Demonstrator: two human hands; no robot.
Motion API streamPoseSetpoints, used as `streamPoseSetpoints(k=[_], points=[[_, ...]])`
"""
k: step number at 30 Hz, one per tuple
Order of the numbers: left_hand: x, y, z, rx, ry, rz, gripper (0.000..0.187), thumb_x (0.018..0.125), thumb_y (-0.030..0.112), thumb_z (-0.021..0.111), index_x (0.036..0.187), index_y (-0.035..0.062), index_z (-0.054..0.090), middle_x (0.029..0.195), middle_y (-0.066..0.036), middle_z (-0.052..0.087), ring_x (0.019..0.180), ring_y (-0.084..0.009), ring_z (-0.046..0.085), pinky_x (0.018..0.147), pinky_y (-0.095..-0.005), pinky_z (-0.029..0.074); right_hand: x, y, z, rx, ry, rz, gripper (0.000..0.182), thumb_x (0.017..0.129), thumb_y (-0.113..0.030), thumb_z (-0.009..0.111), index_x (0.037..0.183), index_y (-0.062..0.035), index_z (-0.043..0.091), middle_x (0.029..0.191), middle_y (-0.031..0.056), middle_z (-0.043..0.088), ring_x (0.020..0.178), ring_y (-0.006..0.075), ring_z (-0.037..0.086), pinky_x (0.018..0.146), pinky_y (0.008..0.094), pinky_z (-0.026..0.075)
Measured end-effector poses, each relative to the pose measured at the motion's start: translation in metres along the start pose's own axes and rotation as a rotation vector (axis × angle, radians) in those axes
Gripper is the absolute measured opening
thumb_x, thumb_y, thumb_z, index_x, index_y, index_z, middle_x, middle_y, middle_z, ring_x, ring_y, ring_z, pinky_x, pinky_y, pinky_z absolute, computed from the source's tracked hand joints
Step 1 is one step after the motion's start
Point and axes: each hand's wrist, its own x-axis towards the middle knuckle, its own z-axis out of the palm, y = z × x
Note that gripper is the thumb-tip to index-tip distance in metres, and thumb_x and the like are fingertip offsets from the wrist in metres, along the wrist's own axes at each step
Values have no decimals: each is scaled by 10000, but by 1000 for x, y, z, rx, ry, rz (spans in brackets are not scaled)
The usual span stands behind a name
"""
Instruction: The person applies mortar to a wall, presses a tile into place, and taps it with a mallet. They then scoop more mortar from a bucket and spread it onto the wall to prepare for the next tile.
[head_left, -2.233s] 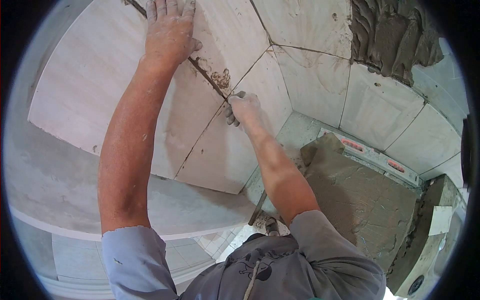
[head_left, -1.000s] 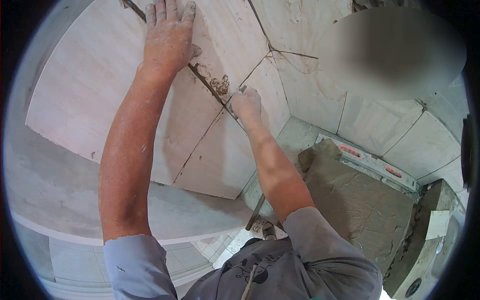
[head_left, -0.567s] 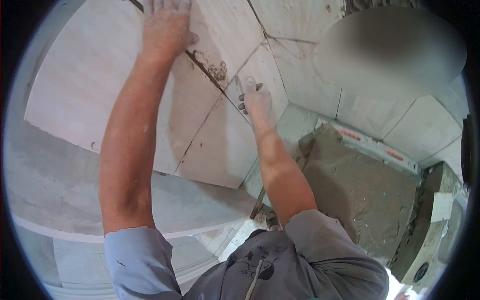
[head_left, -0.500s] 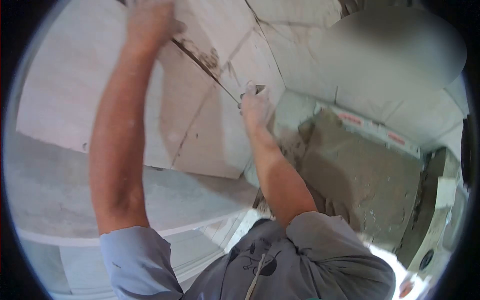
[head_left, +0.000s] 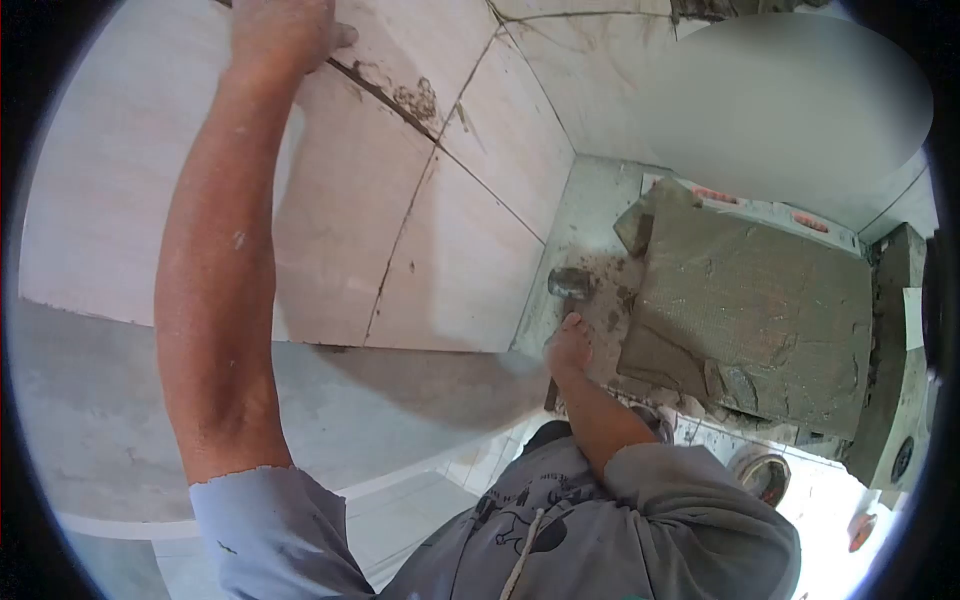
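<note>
partly cut off, left hand [head_left: 280,35] flat on wall tile [head_left: 150,180]

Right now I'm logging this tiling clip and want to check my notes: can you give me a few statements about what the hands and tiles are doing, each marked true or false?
1. The left hand is pressed flat against a wall tile. True.
2. The right hand is up at the tile joint. False: it is down low, near a hammer that lies on the ledge.
3. Mortar smears show near the joint below the left hand. True.
4. The slab of mortar lies left of the left arm. False: it lies at the right, beside the right hand.
</note>
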Motion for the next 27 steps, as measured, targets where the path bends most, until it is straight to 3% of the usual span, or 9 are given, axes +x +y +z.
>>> streamPoseSetpoints(k=[3, 5, 8, 10, 12, 15, 22, 25, 27], points=[[-1, -2, 2, -3, 21, 23, 967, 703, 463, 779, 1440, 6, 351, 1519, -331, 152, 1440, -432, 111, 1188, -469, 87, -4, -12, -10, 16, -5, 102, 484, 838, -255, 577, 1219, -4, 414, 1206, 232, 539, 1082, 381, 574, 933, 462, 470], [6, -8, 3, -40, -2, 29, 968, 701, 472, 777, 1438, 5, 356, 1517, -332, 157, 1439, -433, 113, 1187, -469, 90, -3, -27, -17, 311, 37, -7, 506, 852, -235, 589, 1223, 44, 387, 1095, 273, 596, 1023, 401, 605, 842, 440, 515], [7, -11, 8, -65, -19, 51, 966, 698, 481, 774, 1433, 6, 366, 1512, -337, 168, 1438, -435, 119, 1185, -470, 94, -32, -67, -72, 558, -31, -14, 378, 854, -236, 582, 1105, 31, 486, 1103, 249, 620, 969, 382, 624, 898, 434, 478], [4, -13, 12, -59, 4, 53, 962, 698, 482, 773, 1431, 7, 370, 1509, -340, 174, 1437, -436, 124, 1184, -471, 95, -50, -94, -93, 796, 386, -315, 334, 883, -242, 602, 1061, 16, 485, 925, 178, 636, 751, 289, 651, 725, 421, 529], [1, -15, 17, -92, 98, 88, 955, 694, 483, 775, 1422, 5, 384, 1504, -344, 185, 1435, -436, 134, 1182, -475, 96, -78, -133, -176, 1297, 103, -351, 347, 913, -274, 591, 1076, -3, 447, 700, 117, 604, 594, 236, 630, 558, 370, 510], [-3, -12, 11, -81, 114, 74, 944, 696, 482, 773, 1415, 2, 393, 1505, -343, 183, 1436, -434, 134, 1182, -475, 96, -79, -164, -219, 1480, 10, -538, 271, 968, -274, 530, 1024, -25, 439, 614, 30, 486, 468, 107, 502, 434, 285, 428], [8, -13, 15, -61, 21, 69, 936, 696, 478, 774, 1409, 1, 399, 1498, -355, 182, 1432, -444, 135, 1180, -485, 95, -79, -180, -231, 1545, -122, -469, 326, 1009, -365, 413, 957, -46, 458, 590, -1, 429, 421, 95, 447, 395, 277, 381], [7, -16, 18, -90, 64, 84, 938, 695, 484, 772, 1410, 5, 399, 1498, -357, 178, 1432, -447, 132, 1180, -489, 94, -64, -208, -225, 1565, 59, -465, 380, 1010, -394, 387, 938, -30, 473, 595, 44, 457, 454, 144, 490, 428, 328, 405], [7, -14, 15, -111, 50, 83, 924, 704, 479, 766, 1410, 7, 400, 1501, -354, 176, 1433, -445, 128, 1180, -486, 95, -39, -226, -210, 1245, 100, -506, 398, 1011, -386, 387, 928, -7, 475, 597, 85, 468, 511, 198, 522, 480, 379, 420]])
